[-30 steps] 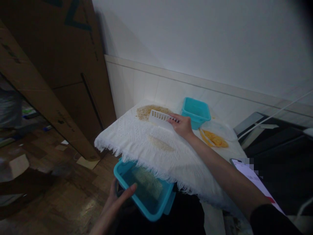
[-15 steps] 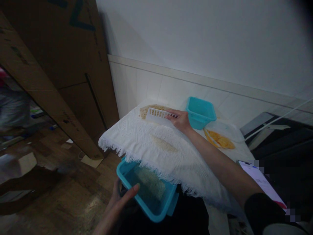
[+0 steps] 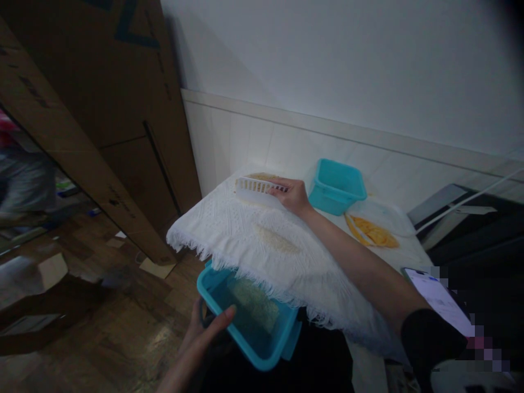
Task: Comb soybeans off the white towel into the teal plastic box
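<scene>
White scraper (image 3: 256,198), shifted left along grain pile (image 3: 262,176), right fingers (image 3: 277,191) closed on it, left fingers (image 3: 224,319) gripping lower blue tub (image 3: 264,362)

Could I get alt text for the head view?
A person's right hand holds a flat white slotted tool over a fringed white woven cloth bearing pale grains; the left hand holds a rectangular blue plastic tub below its fringe.
</scene>
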Demonstrator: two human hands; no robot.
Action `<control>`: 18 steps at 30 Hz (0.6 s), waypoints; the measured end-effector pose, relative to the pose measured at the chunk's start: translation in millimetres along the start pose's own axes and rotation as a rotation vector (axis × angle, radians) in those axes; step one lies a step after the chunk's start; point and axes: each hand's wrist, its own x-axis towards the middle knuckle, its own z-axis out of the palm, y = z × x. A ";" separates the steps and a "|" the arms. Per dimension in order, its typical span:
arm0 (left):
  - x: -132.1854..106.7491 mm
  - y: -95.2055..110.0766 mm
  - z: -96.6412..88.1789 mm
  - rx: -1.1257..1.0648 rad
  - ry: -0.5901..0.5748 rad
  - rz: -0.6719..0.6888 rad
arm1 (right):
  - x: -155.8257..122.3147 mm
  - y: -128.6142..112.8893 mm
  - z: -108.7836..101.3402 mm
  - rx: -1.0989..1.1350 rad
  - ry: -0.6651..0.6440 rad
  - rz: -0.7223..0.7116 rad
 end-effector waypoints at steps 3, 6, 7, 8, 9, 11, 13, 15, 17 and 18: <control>0.0 0.0 0.2 0.003 0.001 0.004 | 5.4 -3.1 8.3 -0.006 -0.020 -0.003; 2.3 -1.6 -1.5 0.007 -0.017 0.005 | 11.1 -3.5 12.4 0.026 -0.043 0.005; 3.3 -2.3 -2.2 -0.002 -0.018 0.002 | 12.3 -3.2 12.4 0.040 -0.054 0.011; 4.2 -3.0 -2.8 -0.008 -0.013 -0.002 | 12.8 -2.9 11.6 0.051 -0.065 0.016; 5.0 -3.6 -3.3 -0.010 -0.004 -0.008 | 12.7 -2.6 10.2 0.058 -0.077 0.021; 5.9 -4.4 -3.7 -0.011 0.012 -0.015 | 10.0 -2.6 5.8 0.066 -0.099 0.023; 5.7 -4.1 -3.5 -0.008 0.015 -0.010 | 4.8 -3.9 0.4 0.079 -0.118 0.016; 4.7 -2.8 -3.1 -0.019 0.000 -0.006 | -2.2 -6.5 -5.2 0.096 -0.124 0.001; 3.9 -1.2 -3.1 -0.019 -0.002 -0.022 | -10.2 -10.4 -10.6 0.107 -0.130 -0.019; 4.0 -0.5 -3.5 -0.015 0.003 -0.030 | -14.5 -12.7 -13.2 0.111 -0.137 -0.028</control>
